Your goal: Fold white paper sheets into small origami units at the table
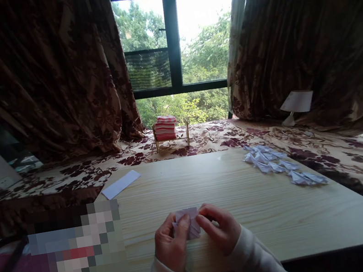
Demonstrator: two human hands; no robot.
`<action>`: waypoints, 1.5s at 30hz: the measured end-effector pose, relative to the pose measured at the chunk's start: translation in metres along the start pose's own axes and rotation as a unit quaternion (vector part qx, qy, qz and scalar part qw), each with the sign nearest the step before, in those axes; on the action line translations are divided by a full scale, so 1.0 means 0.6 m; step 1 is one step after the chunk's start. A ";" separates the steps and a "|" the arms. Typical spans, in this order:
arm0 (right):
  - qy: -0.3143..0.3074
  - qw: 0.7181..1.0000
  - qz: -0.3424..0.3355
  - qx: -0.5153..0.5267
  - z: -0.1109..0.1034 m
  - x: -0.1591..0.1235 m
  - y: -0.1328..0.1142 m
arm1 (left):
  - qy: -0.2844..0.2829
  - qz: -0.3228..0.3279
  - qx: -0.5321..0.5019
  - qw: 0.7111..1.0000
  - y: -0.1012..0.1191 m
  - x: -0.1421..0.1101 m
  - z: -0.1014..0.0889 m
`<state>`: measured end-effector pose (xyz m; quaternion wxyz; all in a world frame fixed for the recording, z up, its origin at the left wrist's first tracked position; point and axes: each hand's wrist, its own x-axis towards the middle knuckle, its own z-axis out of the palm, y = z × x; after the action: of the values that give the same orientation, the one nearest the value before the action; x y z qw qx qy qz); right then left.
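Note:
A small folded piece of white paper [192,228] is held up over the front of the table, between both hands. My left hand [171,240] grips its left side, thumb pressed flat across the front. On the right edge, the thumb and fingers of my right hand [222,227] pinch the paper near its upper corner. Creases and overlapping flaps show on the paper's face. The fingers behind it are hidden.
Several folded paper pieces [269,160] lie in a row along the right side of the wooden table [182,182]. A white paper strip [121,184] rests at the far left corner. Beyond are a small rack [187,131] with pink striped cloths [165,128] and a lamp [297,102].

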<state>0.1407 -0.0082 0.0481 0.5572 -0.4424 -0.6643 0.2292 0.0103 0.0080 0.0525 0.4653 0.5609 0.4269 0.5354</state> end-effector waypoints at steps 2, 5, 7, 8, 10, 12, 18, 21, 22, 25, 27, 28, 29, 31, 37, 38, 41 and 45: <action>0.012 1.000 0.000 0.005 0.001 0.000 0.001 | 0.001 0.002 -0.009 1.000 0.003 0.000 -0.001; 0.026 1.000 0.002 0.012 0.002 -0.001 0.001 | -0.001 0.006 -0.014 1.000 0.004 0.000 -0.002; 0.032 0.999 0.001 0.015 0.003 -0.001 0.000 | -0.007 0.007 -0.007 1.000 0.002 0.000 -0.001; 0.037 0.999 0.002 0.017 0.004 -0.001 -0.001 | -0.010 0.008 -0.002 1.000 -0.001 0.000 -0.001; 0.045 0.999 0.006 0.023 0.004 -0.001 -0.001 | -0.016 0.013 0.010 1.000 -0.005 0.001 0.000; 0.043 0.999 0.009 0.029 0.003 -0.001 -0.001 | -0.023 0.020 0.022 0.999 -0.008 0.001 0.001; 0.056 0.998 0.003 0.028 0.002 0.001 -0.001 | -0.048 0.043 0.057 0.996 -0.010 0.003 0.004; 0.030 0.999 0.006 0.017 0.002 0.001 -0.003 | -0.061 0.049 0.075 0.994 -0.007 0.002 0.004; 0.021 1.000 0.005 0.011 0.002 0.001 -0.003 | -0.066 0.050 0.082 0.993 -0.006 0.001 0.003; 0.002 1.000 -0.004 -0.014 0.002 -0.002 -0.002 | -0.087 0.055 0.098 0.990 -0.001 -0.001 -0.001; -0.002 1.000 -0.011 -0.030 0.003 -0.003 0.001 | -0.098 0.058 0.106 0.988 0.002 -0.002 -0.004; 0.001 0.999 -0.010 -0.034 0.003 -0.003 0.002 | -0.101 0.059 0.107 0.987 0.003 -0.002 -0.004; 0.005 0.999 -0.008 -0.036 0.003 -0.003 0.004 | -0.103 0.058 0.108 0.987 0.003 -0.002 -0.005; 0.015 0.999 0.000 -0.037 0.003 -0.002 0.007 | -0.102 0.055 0.106 0.988 0.001 -0.002 -0.004; 0.005 0.998 0.060 0.012 -0.001 0.002 0.004 | -0.063 0.035 0.076 0.995 -0.008 -0.002 -0.001; 0.004 0.998 0.061 0.016 -0.002 0.002 0.003 | -0.059 0.033 0.070 0.995 -0.009 -0.001 -0.001; 0.016 0.998 0.048 0.026 -0.001 0.001 0.003 | -0.054 0.027 0.053 0.997 -0.006 0.000 0.000; 0.024 0.999 0.027 0.021 -0.002 -0.001 0.005 | -0.049 0.023 0.029 0.998 0.000 0.002 -0.001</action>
<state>0.1425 -0.0075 0.0457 0.5761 -0.4537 -0.6335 0.2470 0.0096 0.0093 0.0528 0.4571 0.6092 0.4060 0.5051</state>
